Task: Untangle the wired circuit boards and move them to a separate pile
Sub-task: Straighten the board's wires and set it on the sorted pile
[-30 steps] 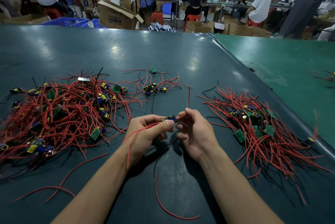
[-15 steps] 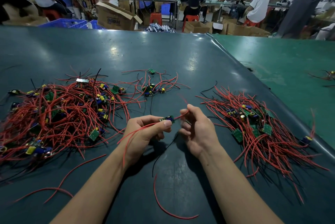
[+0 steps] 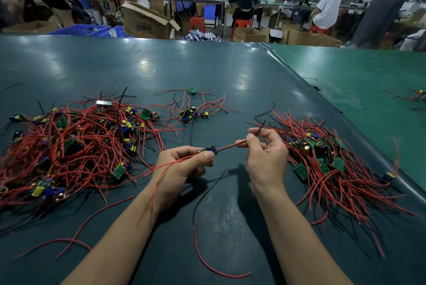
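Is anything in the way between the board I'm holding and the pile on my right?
Nothing visible: the circuit board sits above bare mat, and only your right hand lies between it and the right pile.

Factory assembly hall: long worktables [image 3: 230,65], seated workers [image 3: 326,8], cartons [image 3: 147,23].

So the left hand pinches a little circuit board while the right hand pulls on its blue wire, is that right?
Not quite. The head view shows the wire is red, not blue. The left hand pinches the little circuit board while the right hand pulls on that red wire.
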### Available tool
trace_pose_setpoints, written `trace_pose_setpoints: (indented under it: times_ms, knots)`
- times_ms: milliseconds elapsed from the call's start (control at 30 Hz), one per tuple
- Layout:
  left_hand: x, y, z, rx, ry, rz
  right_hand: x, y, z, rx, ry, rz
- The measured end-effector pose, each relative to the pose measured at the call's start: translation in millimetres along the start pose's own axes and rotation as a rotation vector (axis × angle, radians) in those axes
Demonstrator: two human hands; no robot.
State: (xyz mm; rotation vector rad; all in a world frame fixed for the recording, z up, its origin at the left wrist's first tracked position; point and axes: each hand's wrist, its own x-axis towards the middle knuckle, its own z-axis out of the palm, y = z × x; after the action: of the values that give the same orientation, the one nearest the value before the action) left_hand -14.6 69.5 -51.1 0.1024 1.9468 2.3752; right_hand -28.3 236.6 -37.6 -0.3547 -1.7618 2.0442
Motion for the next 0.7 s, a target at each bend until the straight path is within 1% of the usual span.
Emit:
trace_pose_setpoints:
  times_ms: [67, 133, 233, 433, 533, 633, 700]
  knots:
    - [0.2, -0.4, 0.4, 0.017, -0.01, -0.004, -0.7, 1.3, -0.9, -0.085, 0.003, -0.087]
    - [0.3, -0.5, -0.2, 0.038, -0.02, -0.006, -1.8, 0.8, -1.3, -0.109, -0.026, -0.105]
    - [1.6, -1.1, -2.0, 0.023, 0.002, -0.008, -0.9, -4.9, -1.1, 0.051, -0.09, -0.001]
    - [1.2, -0.2, -1.5, 0.011, -0.002, 0.0, 1.7, -14.3, -2.8, 0.408, -0.102, 0.239]
    - [0.4, 1.2, -0.5, 0.003, -0.013, -0.008, 3.7, -15.0, -5.0, 0.564, -0.176, 0.361]
    - [-3.0, 2.1, 1.7, 0.049, -0.057, -0.003, 4.8, -14.1, -3.2, 0.603, -0.2, 0.387]
    - [-4.0, 2.5, 2.5, 0.079, -0.07, 0.007, 4.4, -13.7, -1.8, 0.577, -0.164, 0.373]
